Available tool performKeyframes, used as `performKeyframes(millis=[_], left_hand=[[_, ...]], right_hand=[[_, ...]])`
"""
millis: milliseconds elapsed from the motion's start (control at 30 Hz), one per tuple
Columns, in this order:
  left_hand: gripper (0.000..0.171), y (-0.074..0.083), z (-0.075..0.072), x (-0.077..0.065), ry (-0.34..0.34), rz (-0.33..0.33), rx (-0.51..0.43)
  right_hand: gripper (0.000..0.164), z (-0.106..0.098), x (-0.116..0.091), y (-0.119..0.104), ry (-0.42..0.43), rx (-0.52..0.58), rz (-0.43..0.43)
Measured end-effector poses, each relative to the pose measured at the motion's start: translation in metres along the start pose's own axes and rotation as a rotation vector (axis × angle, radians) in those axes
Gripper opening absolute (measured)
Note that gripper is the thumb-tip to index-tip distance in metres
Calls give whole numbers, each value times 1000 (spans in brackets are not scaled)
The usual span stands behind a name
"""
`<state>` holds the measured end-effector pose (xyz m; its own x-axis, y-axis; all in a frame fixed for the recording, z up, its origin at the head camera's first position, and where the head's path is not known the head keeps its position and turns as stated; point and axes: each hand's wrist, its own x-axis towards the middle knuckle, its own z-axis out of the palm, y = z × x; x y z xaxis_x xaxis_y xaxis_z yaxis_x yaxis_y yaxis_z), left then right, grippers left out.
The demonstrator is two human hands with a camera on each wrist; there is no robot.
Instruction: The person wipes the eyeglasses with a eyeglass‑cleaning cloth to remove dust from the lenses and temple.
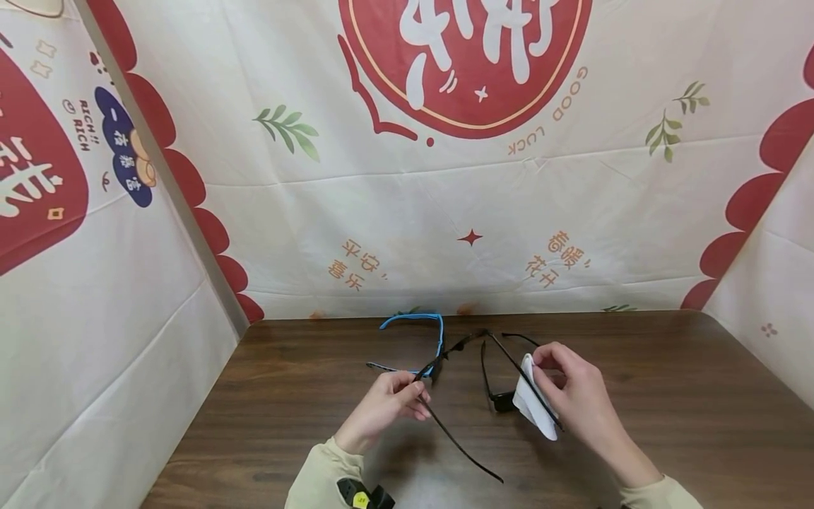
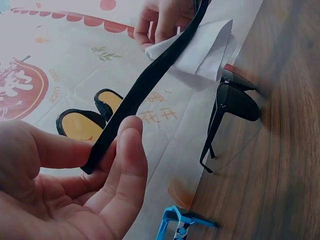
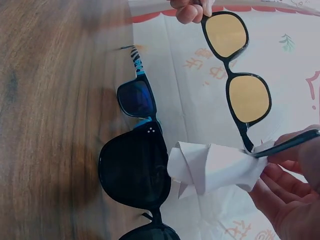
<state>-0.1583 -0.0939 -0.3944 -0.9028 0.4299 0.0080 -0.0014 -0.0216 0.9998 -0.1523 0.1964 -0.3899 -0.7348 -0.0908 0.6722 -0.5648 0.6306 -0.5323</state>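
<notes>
Black glasses point(image 3: 228, 67), yellow lenses point(image 3: 227, 35); white cloth point(image 3: 217, 167); brown wood-grain table point(image 1: 267, 424).

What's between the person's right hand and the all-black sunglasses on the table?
A folded white cloth, held by the right hand; the right wrist view shows it. In the head view, a thin black glasses temple also crosses there.

The left forearm, in a pale sleeve point(image 1: 321, 472), slants inward, and its hand, the left hand point(image 1: 389, 399), pinches between thumb and bent fingers. The right forearm point(image 1: 661, 493) angles in from the opposite side; the right hand point(image 1: 577, 390), well apart, also pinches, though its partly hidden outer fingers seem curled.
</notes>
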Motion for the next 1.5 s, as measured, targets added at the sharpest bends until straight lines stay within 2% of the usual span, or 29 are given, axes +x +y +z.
performKeyframes(millis=[167, 667, 1033, 1267, 1500], left_hand=[[21, 0, 6, 0, -47, -10, 3], [21, -2, 20, 0, -117, -25, 38], [20, -5, 20, 2, -77, -31, -8], [23, -5, 13, 4, -45, 14, -25], [21, -4, 5, 5, 22, 15, -30]], right_hand=[[27, 1, 2, 0, -1, 11, 5], [27, 1, 8, 5, 11, -6, 22], [26, 6, 11, 12, -1, -24, -39], [23, 4, 5, 16, -45, 3, -40], [27, 0, 0, 17, -64, 18, -37]])
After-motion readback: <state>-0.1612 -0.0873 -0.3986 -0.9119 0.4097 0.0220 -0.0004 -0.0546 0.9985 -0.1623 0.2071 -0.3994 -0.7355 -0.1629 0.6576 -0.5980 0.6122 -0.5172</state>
